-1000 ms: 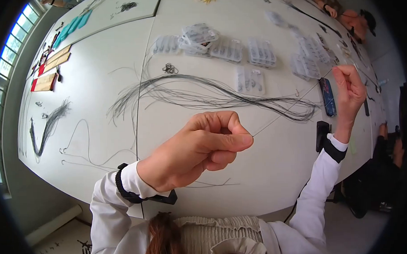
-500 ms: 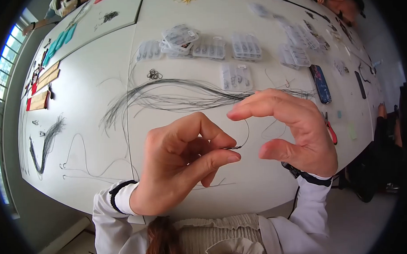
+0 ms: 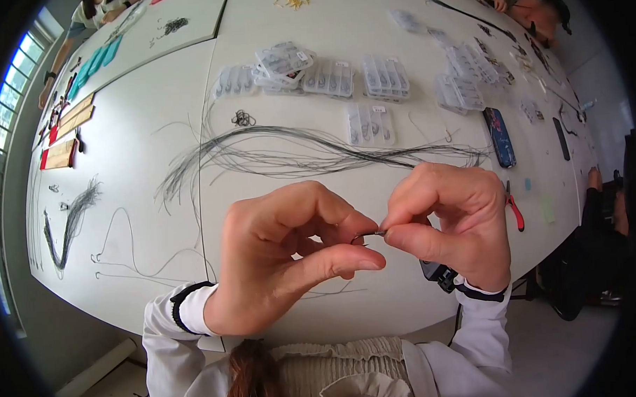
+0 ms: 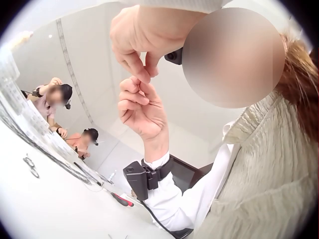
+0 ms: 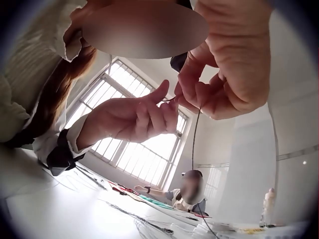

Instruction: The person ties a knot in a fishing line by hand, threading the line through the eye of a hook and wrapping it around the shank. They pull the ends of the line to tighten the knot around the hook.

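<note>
A small dark hook [image 3: 363, 235] is held between the two hands above the table. The left hand [image 3: 281, 252] has its thumb and index finger around the hook's curved side. At the hook's other end, the right hand [image 3: 448, 222] pinches it between thumb and index fingertip. From the right hand [image 5: 229, 64] a dark line [image 5: 196, 139] hangs down in the right wrist view. The fingertips of both hands nearly meet in the left wrist view, where the hook is too small to make out.
Behind the hands a bundle of dark lines [image 3: 295, 135] stretches across the white table [image 3: 276, 189]. Clear compartment boxes [image 3: 328, 78], a phone [image 3: 499, 137] and red-handled pliers [image 3: 516, 212] lie farther off. Hooked lines [image 3: 135, 268] lie at the left. Other people sit around the far edges.
The hands were far apart with a line stretched between them, then came together. The right fingers, spread half a second ago, now pinch the hook's end beside the left fingertips.
</note>
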